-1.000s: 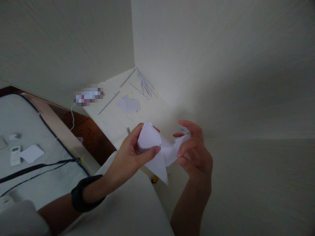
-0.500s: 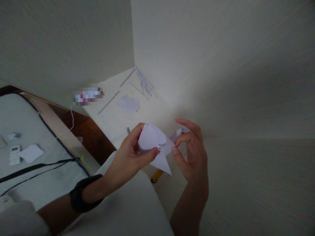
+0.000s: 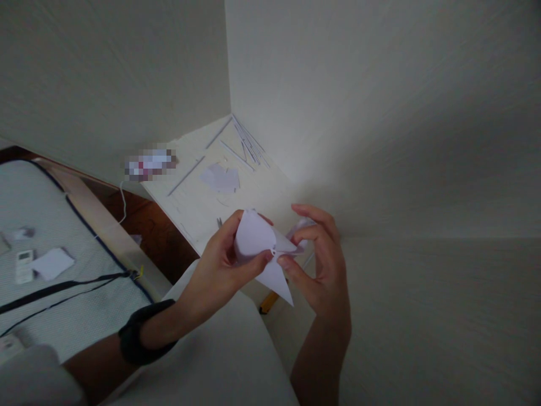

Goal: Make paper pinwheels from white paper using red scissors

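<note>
Since a second ago our right hand has drawn in — its thumb now meets the left thumb on the paper cone. Our left hand wraps the cone's round end; both pinch it, held above the table, where paper scraps and thin sticks lie.

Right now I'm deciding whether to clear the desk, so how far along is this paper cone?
Looks partly done: the white paper cone is already rolled to a point. In hand: the left hand grips its body while the right hand pinches the overlapping edge. Left, I'd judge: fixing that seam. Thin sticks and paper pieces lie unused on the desk.
</note>
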The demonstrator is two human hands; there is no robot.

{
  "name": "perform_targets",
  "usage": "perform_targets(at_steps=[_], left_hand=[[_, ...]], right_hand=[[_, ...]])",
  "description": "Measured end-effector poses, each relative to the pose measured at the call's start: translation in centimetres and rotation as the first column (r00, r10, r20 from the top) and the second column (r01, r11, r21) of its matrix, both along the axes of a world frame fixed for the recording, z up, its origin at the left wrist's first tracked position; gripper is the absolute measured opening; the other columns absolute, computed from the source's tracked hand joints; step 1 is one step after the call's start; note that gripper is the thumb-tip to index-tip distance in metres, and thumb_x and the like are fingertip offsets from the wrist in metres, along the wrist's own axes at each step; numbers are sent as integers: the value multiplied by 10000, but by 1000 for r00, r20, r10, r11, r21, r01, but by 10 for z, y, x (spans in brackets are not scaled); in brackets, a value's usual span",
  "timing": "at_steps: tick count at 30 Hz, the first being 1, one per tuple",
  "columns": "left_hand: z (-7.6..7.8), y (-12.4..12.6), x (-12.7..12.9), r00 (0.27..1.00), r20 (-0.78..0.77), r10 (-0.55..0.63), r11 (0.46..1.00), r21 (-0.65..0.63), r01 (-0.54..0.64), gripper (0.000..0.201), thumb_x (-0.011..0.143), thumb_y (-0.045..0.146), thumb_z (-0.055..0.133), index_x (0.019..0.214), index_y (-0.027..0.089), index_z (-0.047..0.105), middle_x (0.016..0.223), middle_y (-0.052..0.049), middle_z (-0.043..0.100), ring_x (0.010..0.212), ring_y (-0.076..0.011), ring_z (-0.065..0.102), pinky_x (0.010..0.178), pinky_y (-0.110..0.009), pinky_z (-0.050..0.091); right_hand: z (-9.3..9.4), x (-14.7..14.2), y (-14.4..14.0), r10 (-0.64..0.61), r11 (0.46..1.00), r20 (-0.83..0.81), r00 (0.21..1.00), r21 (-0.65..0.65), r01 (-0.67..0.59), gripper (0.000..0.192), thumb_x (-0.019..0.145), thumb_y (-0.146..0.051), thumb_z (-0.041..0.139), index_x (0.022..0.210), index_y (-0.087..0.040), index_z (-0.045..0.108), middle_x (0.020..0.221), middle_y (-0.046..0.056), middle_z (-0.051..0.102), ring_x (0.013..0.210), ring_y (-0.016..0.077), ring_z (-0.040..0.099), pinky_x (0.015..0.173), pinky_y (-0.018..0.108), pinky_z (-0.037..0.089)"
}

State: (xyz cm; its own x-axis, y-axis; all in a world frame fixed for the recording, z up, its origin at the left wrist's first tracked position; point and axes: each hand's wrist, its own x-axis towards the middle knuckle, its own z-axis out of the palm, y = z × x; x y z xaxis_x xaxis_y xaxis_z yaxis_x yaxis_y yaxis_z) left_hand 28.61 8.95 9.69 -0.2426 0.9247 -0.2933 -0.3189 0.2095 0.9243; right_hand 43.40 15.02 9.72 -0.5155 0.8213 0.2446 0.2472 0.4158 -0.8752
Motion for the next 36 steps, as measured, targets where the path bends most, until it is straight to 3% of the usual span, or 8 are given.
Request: perform_targets(at_steps=[18, 30, 36], left_hand=[[-2, -1, 0, 999, -33, 6, 999, -36, -7, 256, 731, 193, 716, 919, 197, 541, 774, 27, 578, 670, -125, 551, 573, -221, 473], [0, 0, 0, 997, -78, 17, 1000, 12, -16, 232, 734, 168, 726, 883, 206, 552, 736, 38, 562, 623, -114, 518, 537, -205, 441], [-2, -2, -1, 993, -113, 25, 998, 52, -19, 251, 744, 153, 731, 934, 214, 578, 817, 26, 601, 693, -123, 559, 562, -204, 434]], right_hand=[[-6, -1, 2, 20, 986, -84, 996, -164, -33, 182, 771, -114, 653, 753, -229, 512, 1304, 58, 536, 1191, 255, 508, 930, 426, 448], [-7, -1, 2, 15, 987, -68, 998, -161, -26, 190, 760, -100, 635, 756, -231, 498, 1294, 66, 533, 1193, 259, 508, 907, 414, 462], [-7, -1, 2, 14, 987, -78, 997, -160, -27, 198, 749, -85, 626, 750, -229, 490, 1285, 61, 538, 1172, 255, 514, 880, 401, 459]])
